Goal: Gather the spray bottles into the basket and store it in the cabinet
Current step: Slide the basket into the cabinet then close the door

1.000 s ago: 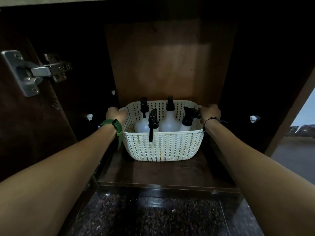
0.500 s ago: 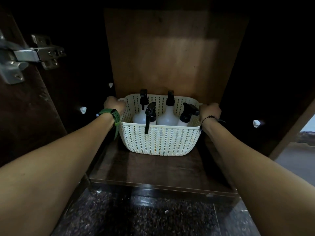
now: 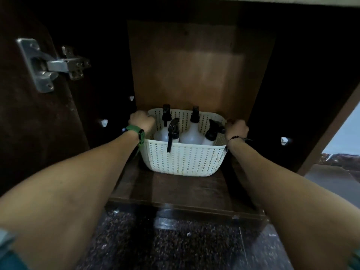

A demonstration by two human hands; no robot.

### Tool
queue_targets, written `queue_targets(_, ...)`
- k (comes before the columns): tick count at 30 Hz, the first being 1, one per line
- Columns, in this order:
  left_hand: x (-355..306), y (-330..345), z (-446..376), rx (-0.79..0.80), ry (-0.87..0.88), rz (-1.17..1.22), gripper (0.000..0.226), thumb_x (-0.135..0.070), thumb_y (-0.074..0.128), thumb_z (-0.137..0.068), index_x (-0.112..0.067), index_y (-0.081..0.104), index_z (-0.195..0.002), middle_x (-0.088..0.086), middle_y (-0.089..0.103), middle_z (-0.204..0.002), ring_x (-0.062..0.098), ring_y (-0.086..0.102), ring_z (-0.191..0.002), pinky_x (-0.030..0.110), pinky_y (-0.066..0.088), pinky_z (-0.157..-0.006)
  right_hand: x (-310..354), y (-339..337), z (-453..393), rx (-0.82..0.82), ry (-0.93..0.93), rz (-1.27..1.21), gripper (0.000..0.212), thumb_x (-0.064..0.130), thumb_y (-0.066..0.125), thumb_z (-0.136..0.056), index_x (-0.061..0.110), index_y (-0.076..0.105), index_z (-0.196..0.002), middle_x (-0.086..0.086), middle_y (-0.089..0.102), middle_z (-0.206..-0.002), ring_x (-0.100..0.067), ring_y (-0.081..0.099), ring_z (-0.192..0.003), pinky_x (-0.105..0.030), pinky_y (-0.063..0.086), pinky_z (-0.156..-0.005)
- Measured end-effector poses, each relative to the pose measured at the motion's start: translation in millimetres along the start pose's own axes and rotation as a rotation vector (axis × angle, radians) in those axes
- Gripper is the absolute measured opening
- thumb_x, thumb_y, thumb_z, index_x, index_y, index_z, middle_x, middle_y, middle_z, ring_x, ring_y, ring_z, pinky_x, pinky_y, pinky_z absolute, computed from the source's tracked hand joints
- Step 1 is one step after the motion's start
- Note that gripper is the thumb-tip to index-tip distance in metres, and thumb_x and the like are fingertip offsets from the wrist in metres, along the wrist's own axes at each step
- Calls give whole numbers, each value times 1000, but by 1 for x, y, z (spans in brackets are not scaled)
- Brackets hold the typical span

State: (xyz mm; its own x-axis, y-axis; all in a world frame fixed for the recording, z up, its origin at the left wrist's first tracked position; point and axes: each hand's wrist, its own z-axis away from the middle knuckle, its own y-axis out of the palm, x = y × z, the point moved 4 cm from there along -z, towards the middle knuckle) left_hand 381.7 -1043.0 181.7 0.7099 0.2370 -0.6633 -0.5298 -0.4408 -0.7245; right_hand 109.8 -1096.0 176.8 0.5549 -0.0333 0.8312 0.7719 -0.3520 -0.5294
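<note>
A white perforated basket (image 3: 184,159) sits on the floor of the dark wooden cabinet (image 3: 194,67), close to the back wall. Inside it stand several white spray bottles with black trigger heads (image 3: 191,131); one trigger (image 3: 171,133) hangs over the front rim. My left hand (image 3: 141,121), with a green band on the wrist, grips the basket's left rim. My right hand (image 3: 236,128), with a dark bead bracelet, grips the right rim. The fingers of both hands curl over the rim and are partly hidden.
The cabinet door (image 3: 29,114) stands open at the left with a metal hinge (image 3: 48,63). Small white shelf pegs (image 3: 284,140) stick out of both side walls. The cabinet's front lip (image 3: 185,206) lies below the basket, and dark speckled floor (image 3: 175,246) in front.
The basket has slid a little deeper toward the back wall with both hands still on its rim. My head has shifted, so the hinge sits differently in view.
</note>
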Motion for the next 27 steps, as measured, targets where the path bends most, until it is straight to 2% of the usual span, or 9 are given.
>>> queue_targets(2,11,-2,2,94,-17,40,27,-23,42,-95,-9,60,-110,13,60,-113,34,55,-118,30,41,-84,-10,4,7,74,-16,-80,41,28,37,-99,4,62,-120,-21,59,-129,-38,53,-119,-34,44,-87)
queue_targets(3,18,-2,6,115,-15,84,40,-27,41,-96,-12,50,-132,13,54,-133,33,49,-126,32,42,-96,-16,5,11,105,-18,-102,41,29,35,-99,8,62,-122,-18,58,-131,-36,53,-120,-31,41,-85)
queue_targets(5,27,-2,22,143,-1,164,59,-35,41,-93,-18,29,-149,10,36,-153,31,38,-138,38,35,-112,-29,3,20,124,-1,-133,40,29,34,-99,9,60,-122,-16,60,-126,-36,53,-119,-28,35,-80)
queue_targets(7,32,-1,42,173,-32,252,65,-37,41,-94,-19,17,-152,8,27,-159,27,31,-143,39,29,-118,-33,-4,30,112,30,-159,39,28,34,-99,6,61,-116,-17,62,-115,-37,54,-115,-28,33,-78)
queue_targets(9,29,-6,60,197,-89,328,67,-37,42,-96,-20,12,-154,6,26,-159,25,31,-144,35,28,-118,-25,-13,45,115,40,-160,39,25,33,-99,5,60,-119,-20,60,-121,-34,54,-116,-27,35,-79)
queue_targets(13,0,-36,103,276,-116,357,72,-39,46,-90,-20,18,-153,2,33,-156,22,32,-144,36,25,-120,-7,-42,88,166,95,-34,39,19,31,-99,6,56,-126,-19,54,-135,-35,48,-125,-32,40,-95)
queue_targets(17,-39,-83,142,282,-154,326,64,-25,45,-97,-19,14,-153,2,29,-158,20,29,-145,26,23,-115,25,-78,129,277,92,34,41,23,29,-101,2,55,-125,-25,55,-130,-39,49,-121,-36,40,-93)
queue_targets(23,-89,-157,204,342,-203,252,60,-23,46,-98,-19,20,-152,3,29,-158,21,30,-144,24,27,-110,87,-141,186,365,109,63,40,22,31,-101,0,55,-124,-27,58,-125,-40,53,-116,-37,43,-90)
queue_targets(27,-126,-217,249,383,-264,244,66,-28,48,-96,-20,16,-153,3,23,-160,21,26,-146,31,23,-119,136,-194,221,428,109,90,39,20,30,-101,0,54,-126,-26,57,-127,-38,51,-118,-35,41,-91)
